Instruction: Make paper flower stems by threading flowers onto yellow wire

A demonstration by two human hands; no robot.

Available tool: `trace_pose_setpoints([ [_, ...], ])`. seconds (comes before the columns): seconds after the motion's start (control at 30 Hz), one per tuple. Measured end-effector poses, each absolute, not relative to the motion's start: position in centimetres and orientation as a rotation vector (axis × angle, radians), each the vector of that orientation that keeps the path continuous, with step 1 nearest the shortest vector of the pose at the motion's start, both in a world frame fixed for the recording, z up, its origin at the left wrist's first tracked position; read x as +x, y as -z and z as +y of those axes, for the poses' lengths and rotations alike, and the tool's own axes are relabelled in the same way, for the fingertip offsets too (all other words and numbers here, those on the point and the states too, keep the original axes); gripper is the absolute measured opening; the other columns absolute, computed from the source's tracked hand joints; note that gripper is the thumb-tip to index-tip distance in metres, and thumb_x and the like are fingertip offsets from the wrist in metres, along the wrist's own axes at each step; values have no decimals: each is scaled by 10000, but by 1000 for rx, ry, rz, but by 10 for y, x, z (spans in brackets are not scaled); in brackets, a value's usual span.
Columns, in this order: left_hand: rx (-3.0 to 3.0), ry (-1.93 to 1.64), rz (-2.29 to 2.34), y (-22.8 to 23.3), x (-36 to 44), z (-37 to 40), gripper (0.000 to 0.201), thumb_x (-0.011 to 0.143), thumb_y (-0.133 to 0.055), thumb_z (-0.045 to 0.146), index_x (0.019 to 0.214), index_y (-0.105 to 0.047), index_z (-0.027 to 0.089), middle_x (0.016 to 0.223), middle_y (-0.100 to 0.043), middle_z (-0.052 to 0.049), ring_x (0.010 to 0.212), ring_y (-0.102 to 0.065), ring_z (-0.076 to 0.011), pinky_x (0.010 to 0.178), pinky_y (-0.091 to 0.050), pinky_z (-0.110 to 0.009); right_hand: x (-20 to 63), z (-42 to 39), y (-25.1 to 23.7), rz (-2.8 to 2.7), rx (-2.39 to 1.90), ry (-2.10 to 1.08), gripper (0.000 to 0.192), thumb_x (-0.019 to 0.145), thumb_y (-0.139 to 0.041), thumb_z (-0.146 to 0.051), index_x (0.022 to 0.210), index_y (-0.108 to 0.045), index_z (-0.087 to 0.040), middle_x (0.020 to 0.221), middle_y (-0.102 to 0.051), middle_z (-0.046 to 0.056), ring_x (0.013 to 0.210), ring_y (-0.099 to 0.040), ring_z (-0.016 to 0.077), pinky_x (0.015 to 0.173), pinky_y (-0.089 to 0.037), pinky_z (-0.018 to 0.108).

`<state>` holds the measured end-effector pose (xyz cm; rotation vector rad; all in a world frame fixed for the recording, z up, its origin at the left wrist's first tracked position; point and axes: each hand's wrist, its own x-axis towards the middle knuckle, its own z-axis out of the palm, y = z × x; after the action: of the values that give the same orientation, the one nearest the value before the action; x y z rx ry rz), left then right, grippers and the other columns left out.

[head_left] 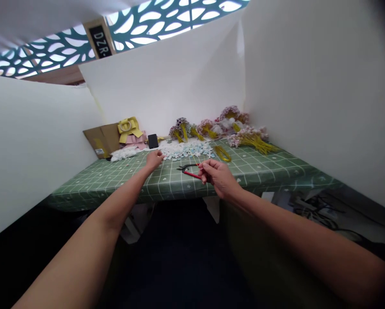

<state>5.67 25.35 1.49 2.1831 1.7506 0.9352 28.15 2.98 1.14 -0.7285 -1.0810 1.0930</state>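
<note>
My left hand (154,159) reaches over the green checked table (115,180) to the near edge of a heap of small white and pale blue flower pieces (186,150); its fingers are curled, and whether it holds a piece is hidden. My right hand (218,175) hovers over the table with thumb and fingers pinched together on what looks like a thin stem. Red-handled pliers (188,170) lie on the cloth just left of that hand.
Bunches of pink and purple flowers on yellow stems (249,139) line the back right. A loose bundle of yellow stems (223,153), a black phone (153,140), yellow and pink bows (130,128) and a cardboard piece (102,139) stand behind. White partitions enclose the table.
</note>
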Motion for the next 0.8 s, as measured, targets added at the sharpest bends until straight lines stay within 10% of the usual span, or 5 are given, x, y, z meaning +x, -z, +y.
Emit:
trace_pose_setpoints([
  [0.8, 1778, -1433, 960, -44, 29, 60, 211, 756, -669, 335, 779, -611, 134, 567, -570, 24, 495, -524, -81, 493, -439, -193, 183, 26, -34, -1583, -694, -971, 193, 858, -510, -319, 736, -542, -173, 606, -553, -32, 425, -462, 64, 442, -359, 206],
])
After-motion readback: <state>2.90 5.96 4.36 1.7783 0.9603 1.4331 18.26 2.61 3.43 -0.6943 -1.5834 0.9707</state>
